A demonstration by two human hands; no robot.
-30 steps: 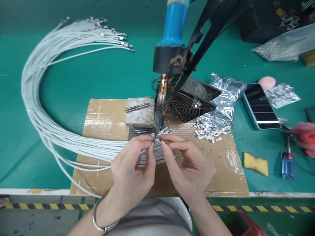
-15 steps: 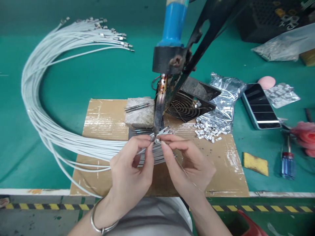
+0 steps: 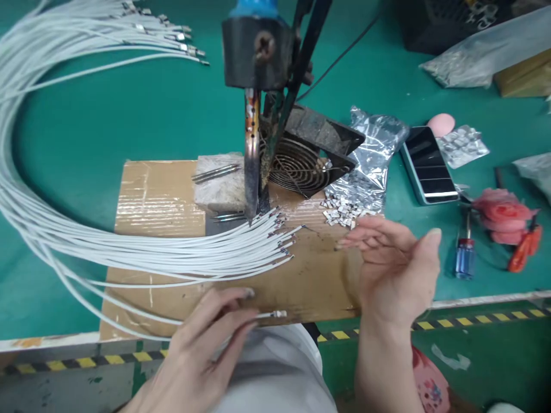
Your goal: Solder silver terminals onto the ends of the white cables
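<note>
My left hand (image 3: 210,335) is closed at the front edge of the cardboard, its fingers around a white cable. A small metal connector (image 3: 279,314) on that cable's end sticks out to the right of the fingertips. My right hand (image 3: 394,267) is turned palm up, thumb apart and fingers loosely stretched, with nothing visible in it. Its fingertips are just in front of a pile of small metal connectors (image 3: 342,211). Between the hands and the soldering iron (image 3: 252,166) lies a bundle of white cables (image 3: 181,252), the iron's tip pointing down over them.
Under the cables is a cardboard sheet (image 3: 159,183). A fan (image 3: 301,163) stands behind the iron, beside a block (image 3: 219,192) with metal rods on it. Rightward are a clear plastic bag (image 3: 372,155), a phone (image 3: 429,166), a screwdriver (image 3: 465,258) and a pink flower (image 3: 503,212).
Both hands have left the iron's tip. My left hand came down toward the front edge with the cable; my right hand opened and moved right. The view shifted right.
</note>
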